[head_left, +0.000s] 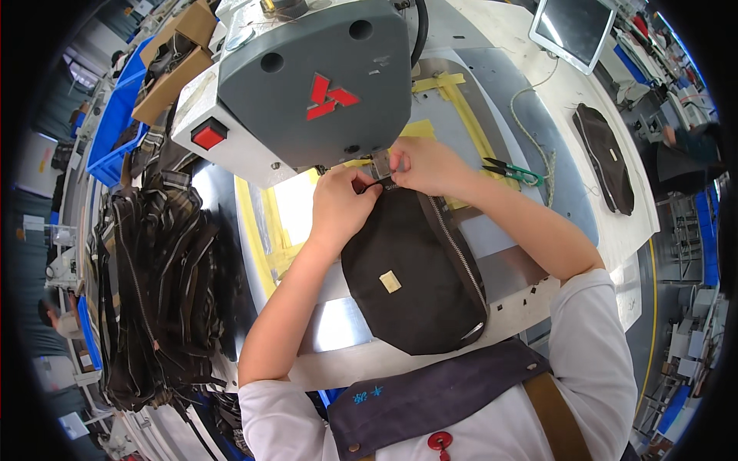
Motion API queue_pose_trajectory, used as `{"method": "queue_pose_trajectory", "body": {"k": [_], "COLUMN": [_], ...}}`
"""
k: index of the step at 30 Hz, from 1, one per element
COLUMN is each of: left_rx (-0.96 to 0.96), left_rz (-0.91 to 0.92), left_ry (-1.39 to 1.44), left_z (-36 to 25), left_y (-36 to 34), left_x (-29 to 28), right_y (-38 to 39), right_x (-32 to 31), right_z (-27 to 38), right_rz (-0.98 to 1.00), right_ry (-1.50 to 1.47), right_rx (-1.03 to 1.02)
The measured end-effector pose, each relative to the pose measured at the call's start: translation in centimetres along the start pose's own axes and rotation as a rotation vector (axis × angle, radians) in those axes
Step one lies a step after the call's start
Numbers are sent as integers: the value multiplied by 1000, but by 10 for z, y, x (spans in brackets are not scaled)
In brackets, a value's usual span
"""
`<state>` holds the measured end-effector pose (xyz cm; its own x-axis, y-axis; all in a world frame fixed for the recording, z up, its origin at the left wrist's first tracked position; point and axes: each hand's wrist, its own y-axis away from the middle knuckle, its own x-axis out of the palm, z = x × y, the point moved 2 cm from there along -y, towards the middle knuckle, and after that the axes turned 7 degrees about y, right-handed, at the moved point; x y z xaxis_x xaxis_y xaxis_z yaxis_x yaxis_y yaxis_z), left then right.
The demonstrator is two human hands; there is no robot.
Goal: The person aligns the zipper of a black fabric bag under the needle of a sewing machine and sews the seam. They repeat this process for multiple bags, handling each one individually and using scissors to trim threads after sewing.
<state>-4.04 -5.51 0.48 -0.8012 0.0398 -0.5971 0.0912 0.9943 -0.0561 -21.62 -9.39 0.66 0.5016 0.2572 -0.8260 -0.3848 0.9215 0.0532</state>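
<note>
A dark fabric pouch piece (407, 300) with a metal zipper along its right side and a small pale square patch lies under the grey sewing machine head (314, 69). My left hand (342, 203) pinches the pouch's top edge just below the needle area. My right hand (421, 167) has thumb and finger pressed together beside the machine's small metal foot (381, 164) at the zipper's top end; what they grip is partly hidden. Green-handled snips (524, 175) lie right of my right hand, on the taped work plate (492, 238).
A heap of dark zippered pieces (154, 284), a blue bin (104, 157) and a cardboard box (196, 27) are on the left. A white tablet (570, 29) and another pouch piece (603, 157) lie at the right. Co-workers (676, 157) appear beyond both sides.
</note>
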Motion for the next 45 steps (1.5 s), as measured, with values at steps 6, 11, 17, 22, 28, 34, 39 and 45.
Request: {"method": "queue_pose_trajectory", "body": {"k": [6,11,17,22,28,34,39,45], "left_rx": [-169,-49,36,49,31,84,-1,56], "left_rz": [55,-20,-45,-59,-86,-142,-110,-165], "left_ry": [-17,71,80,65,19,-90,16,-12], "left_z": [-2,5,8,8,8,14,4,10], "left_y": [-13,-22,-25,-22,-21,-21,-21,-19], "left_x": [-6,-6,-3,-5,-2,-2,0,4], "right_y": [-20,-18,0,8,15,9,11,16], "right_x": [-5,-20,-6,-1,3,5,8,8], "right_z": [2,21,3,4,5,2,-2,3], "right_rz": [143,115,-273,-268,-322,-317,-325,-281], "right_ry": [13,27,81,173,218,47,256,418], "right_rx": [79,109,-488,-596,-548,-464,-607,-645]}}
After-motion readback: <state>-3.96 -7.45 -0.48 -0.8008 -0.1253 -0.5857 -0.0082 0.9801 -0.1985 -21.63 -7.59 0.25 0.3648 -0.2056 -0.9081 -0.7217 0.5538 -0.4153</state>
